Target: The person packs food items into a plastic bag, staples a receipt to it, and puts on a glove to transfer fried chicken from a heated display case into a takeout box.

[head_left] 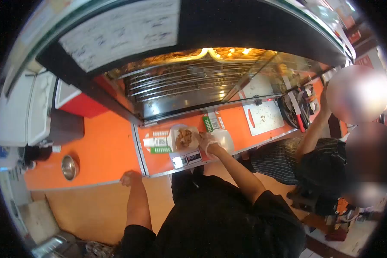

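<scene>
An open white-and-green takeaway box [159, 142] with a QR code on its flap lies on the orange counter in front of me. Brown food pieces [184, 138] fill its white tray. At the right edge of that tray is my right hand [207, 143], in a clear glove, with its fingers drawn together; what they pinch, if anything, is hidden. A second open takeaway box [215, 122], similarly printed, lies just right of it, partly behind my hand. My left hand [131, 178] rests by the counter's front edge, fingers curled, with nothing visible in it.
A metal bowl [69, 167] stands on the counter [103, 148] to the left. Behind the boxes is a heated glass cabinet [180, 92] with food trays. To the right are a white cutting board [265, 118], a red-handled knife [297, 112] and a person in a striped apron [276, 161].
</scene>
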`<state>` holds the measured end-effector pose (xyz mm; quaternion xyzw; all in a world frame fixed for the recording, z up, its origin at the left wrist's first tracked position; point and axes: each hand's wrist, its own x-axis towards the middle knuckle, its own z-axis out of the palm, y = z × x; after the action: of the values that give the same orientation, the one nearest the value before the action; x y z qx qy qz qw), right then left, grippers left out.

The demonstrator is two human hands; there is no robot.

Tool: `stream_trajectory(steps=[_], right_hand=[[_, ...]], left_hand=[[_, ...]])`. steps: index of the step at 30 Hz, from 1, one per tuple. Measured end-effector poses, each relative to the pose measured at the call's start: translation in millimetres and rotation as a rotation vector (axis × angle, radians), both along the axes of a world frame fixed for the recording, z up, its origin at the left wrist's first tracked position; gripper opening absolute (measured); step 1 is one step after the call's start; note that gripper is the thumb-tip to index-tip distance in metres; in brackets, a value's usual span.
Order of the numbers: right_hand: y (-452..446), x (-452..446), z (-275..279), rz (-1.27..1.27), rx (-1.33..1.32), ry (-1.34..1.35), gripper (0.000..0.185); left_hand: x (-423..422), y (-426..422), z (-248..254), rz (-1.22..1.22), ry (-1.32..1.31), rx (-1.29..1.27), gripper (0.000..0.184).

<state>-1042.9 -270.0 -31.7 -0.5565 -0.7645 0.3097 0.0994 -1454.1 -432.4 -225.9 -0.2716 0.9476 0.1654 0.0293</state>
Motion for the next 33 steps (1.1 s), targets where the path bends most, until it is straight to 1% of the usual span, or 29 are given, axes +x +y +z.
stream_trajectory(steps=[1,2,3,4,5,6,7,8,9,10,11,12,13,16,19,21,22,24,25,27,28,30,31,33], right_hand=[[4.4,3.5,19.2,0.001,-0.319,-0.035,0.042],[-8.1,24.4,3.4,0.284,0.252,-0.241,0.045],[-0.6,40.4,-18.3,0.259,0.259,-0.243,0.045],[8.7,57.0,-39.8,0.109,-0.062,-0.134,0.055],[12.6,76.6,-47.3,-0.044,-0.379,-0.018,0.067],[4.4,100.0,-43.4,0.201,0.160,-0.296,0.072],[1.2,123.2,-35.6,0.178,0.160,-0.307,0.072],[-2.3,145.5,-26.1,0.108,0.121,-0.318,0.054],[-6.9,164.1,-16.9,0.038,0.080,-0.327,0.048],[-12.1,179.3,-7.9,0.017,0.079,-0.334,0.048],[-17.2,192.4,0.5,-0.302,-0.173,-0.209,0.047],[-20.5,201.1,6.9,-0.615,-0.418,-0.068,0.048],[-25.1,207.2,11.3,-0.851,-0.502,0.046,0.048],[-44.0,216.5,19.5,-1.173,-0.498,0.309,0.049],[-52.3,215.0,20.9,-1.348,-0.481,0.495,0.051],[-55.4,214.5,19.9,-1.399,-0.458,0.522,0.052],[-58.2,216.5,16.3,-1.402,-0.463,0.522,0.052],[-61.7,218.9,13.8,-1.217,-0.057,-0.118,0.059],[-63.0,217.5,12.8,-1.215,-0.059,-0.118,0.059],[-61.9,213.2,13.8,-0.984,0.130,-0.167,0.059],[-60.7,199.3,27.1,-0.978,0.125,-0.169,0.059],[-58.1,161.4,46.6,-0.643,0.065,-0.188,0.059],[-55.4,148.8,41.7,-0.640,0.065,-0.191,0.059],[-51.5,128.2,21.7,-0.391,-0.130,-0.534,0.052]], left_hand=[[-1.9,-1.5,-3.4,0.005,0.023,0.007,0.044],[-2.2,-1.2,-6.3,0.013,0.043,0.014,0.043],[-4.4,-1.6,-9.6,0.024,0.076,0.017,0.042],[-6.1,-2.7,-13.7,0.038,0.112,0.016,0.041],[-6.8,-2.4,-18.4,0.057,0.141,0.013,0.041],[-9.1,-2.7,-24.6,0.078,0.195,-0.012,0.040],[-11.9,-2.8,-32.9,0.104,0.263,-0.037,0.040],[-13.8,-0.9,-41.6,0.131,0.333,-0.070,0.039],[-16.4,0.8,-50.4,0.149,0.467,-0.122,0.039],[-20.1,-5.9,-55.5,0.129,0.461,-0.115,0.039],[-14.7,0.1,-66.1,0.142,0.445,-0.122,0.039],[-21.4,-0.9,-61.7,0.158,0.429,-0.127,0.038],[-25.8,2.0,-58.0,0.175,0.414,-0.132,0.038],[-35.5,9.7,-51.7,0.236,0.375,-0.153,0.037],[-43.0,14.0,-50.0,0.306,0.341,-0.188,0.036],[-48.4,12.4,-49.0,0.359,0.322,-0.220,0.035],[-50.5,12.2,-48.6,0.387,0.314,-0.237,0.035],[-55.1,10.1,-49.4,0.447,0.294,-0.270,0.035],[-57.9,9.1,-50.2,0.481,0.283,-0.286,0.034],[-56.0,19.4,-52.8,0.525,0.270,-0.302,0.034],[-55.3,14.8,-50.6,0.491,0.267,-0.238,0.035],[-46.0,8.0,-46.9,0.415,0.258,-0.113,0.036],[-39.5,8.4,-45.8,0.380,0.250,-0.047,0.036],[-31.5,10.2,-39.4,0.336,0.237,0.072,0.037]])
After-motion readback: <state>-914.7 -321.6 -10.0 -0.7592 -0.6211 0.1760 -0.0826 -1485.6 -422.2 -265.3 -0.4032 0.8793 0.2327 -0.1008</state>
